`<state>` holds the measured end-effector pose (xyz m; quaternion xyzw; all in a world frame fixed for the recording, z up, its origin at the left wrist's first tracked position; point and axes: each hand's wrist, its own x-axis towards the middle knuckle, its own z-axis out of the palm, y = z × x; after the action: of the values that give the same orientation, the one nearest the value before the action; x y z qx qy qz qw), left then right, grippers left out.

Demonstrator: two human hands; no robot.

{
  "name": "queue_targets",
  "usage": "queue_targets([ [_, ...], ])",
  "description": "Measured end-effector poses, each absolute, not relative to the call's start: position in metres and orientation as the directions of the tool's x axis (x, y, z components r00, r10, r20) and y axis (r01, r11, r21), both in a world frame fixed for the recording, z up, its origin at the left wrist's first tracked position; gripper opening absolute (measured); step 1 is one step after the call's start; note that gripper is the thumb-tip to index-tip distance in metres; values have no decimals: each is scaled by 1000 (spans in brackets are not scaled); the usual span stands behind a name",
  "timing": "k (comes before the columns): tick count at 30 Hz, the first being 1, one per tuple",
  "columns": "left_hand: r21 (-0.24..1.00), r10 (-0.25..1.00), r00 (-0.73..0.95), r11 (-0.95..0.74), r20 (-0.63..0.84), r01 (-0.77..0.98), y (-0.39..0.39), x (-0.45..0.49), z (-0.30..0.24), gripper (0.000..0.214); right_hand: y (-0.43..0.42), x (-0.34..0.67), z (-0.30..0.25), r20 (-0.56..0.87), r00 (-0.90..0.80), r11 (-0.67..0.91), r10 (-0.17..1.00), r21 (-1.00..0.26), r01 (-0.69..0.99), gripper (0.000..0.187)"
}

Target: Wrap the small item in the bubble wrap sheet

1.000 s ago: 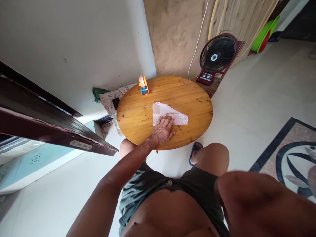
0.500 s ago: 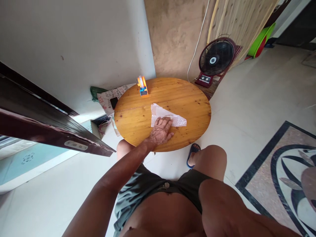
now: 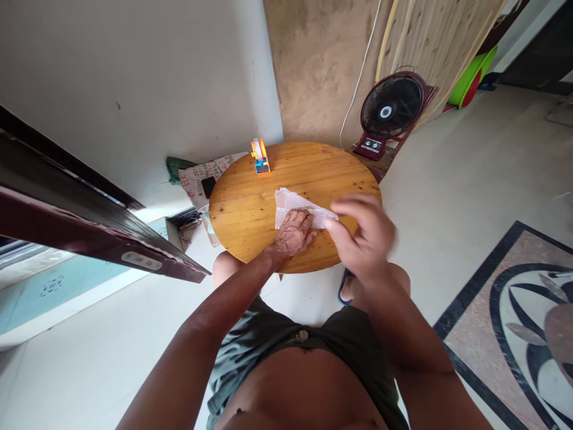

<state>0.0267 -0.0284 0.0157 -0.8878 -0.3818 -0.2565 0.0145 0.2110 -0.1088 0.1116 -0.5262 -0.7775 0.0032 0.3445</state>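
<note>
A folded piece of bubble wrap (image 3: 286, 201), pale and see-through, lies on the oval wooden table (image 3: 242, 221), tapering toward the right. My left hand (image 3: 295, 232) presses flat on its near edge, fingers stretched out. Over the table's right side hangs my right hand (image 3: 364, 233), slightly blurred. Its thumb and forefinger are apart, with nothing visible between them, close to the narrow right end of the wrap. An orange and blue tape dispenser (image 3: 260, 156) stands at the table's far left edge.
Behind the table's right side stands a dark red fan (image 3: 389, 110) with a white cord (image 3: 358, 77) nearby. A dark phone-like object (image 3: 208, 186) lies on a printed sack (image 3: 190, 182) left of the table. A dark door edge (image 3: 102, 233) juts in from the left.
My right hand has come up from the lower right to above the table's right side. My left hand stays on the bubble wrap, its fingers slightly shifted.
</note>
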Motion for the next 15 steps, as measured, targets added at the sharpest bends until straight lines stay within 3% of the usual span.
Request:
queue_targets([
  [5,174,696,553,-680,459,712,-24,31,21,47,-18,195,89,422,-149,319,894,-368,873,39],
  [15,354,778,508,-624,370,697,16,37,28,31,52,213,59,146,132,-69,980,-371,926,30],
])
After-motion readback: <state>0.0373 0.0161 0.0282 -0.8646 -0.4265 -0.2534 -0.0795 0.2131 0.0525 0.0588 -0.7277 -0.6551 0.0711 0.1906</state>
